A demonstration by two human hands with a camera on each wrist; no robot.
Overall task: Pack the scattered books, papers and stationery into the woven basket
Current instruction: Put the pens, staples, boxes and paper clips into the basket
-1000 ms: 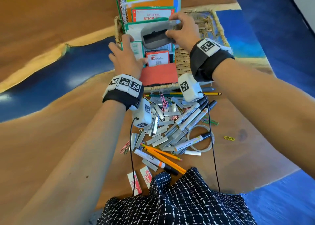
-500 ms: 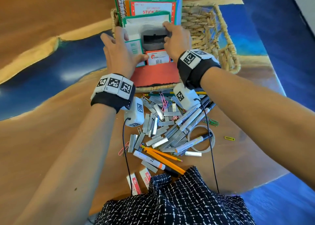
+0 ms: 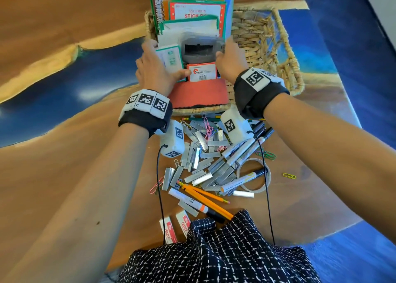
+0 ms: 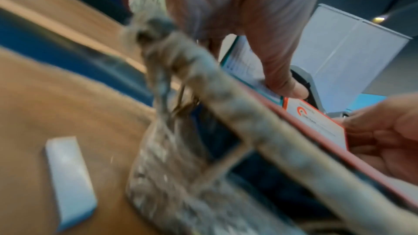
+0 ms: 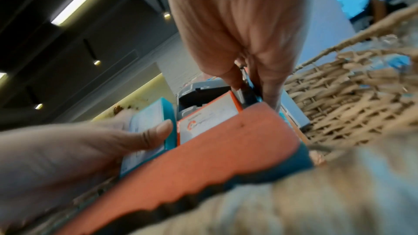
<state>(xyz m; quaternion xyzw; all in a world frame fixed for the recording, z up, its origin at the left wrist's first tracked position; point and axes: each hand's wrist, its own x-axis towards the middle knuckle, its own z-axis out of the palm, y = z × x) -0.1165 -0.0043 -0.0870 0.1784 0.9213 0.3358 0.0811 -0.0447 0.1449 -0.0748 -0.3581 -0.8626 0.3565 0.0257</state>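
Observation:
The woven basket (image 3: 278,53) stands at the far side of the table with books and notebooks (image 3: 197,10) upright in its left half. My right hand (image 3: 229,62) grips the right end of a grey plastic stapler-like device (image 3: 200,50), which sits low between the books and an orange-edged box (image 3: 201,72). My left hand (image 3: 154,66) holds a teal-edged box (image 3: 171,57) beside it, thumb on its front (image 5: 151,117). A red pad (image 3: 199,94) leans inside the near wall. In the right wrist view my fingers (image 5: 267,78) pinch the device (image 5: 199,92).
Staple strips (image 3: 203,154), markers (image 3: 242,152), pencils (image 3: 205,199), paper clips (image 3: 289,175), a tape ring (image 3: 255,175) and two erasers (image 3: 175,227) lie scattered on the wooden table in front of the basket. The basket's right half holds nothing visible.
My right hand has lowered the grey device deeper into the basket, down behind the orange-edged box. The left hand has stayed on the teal-edged box.

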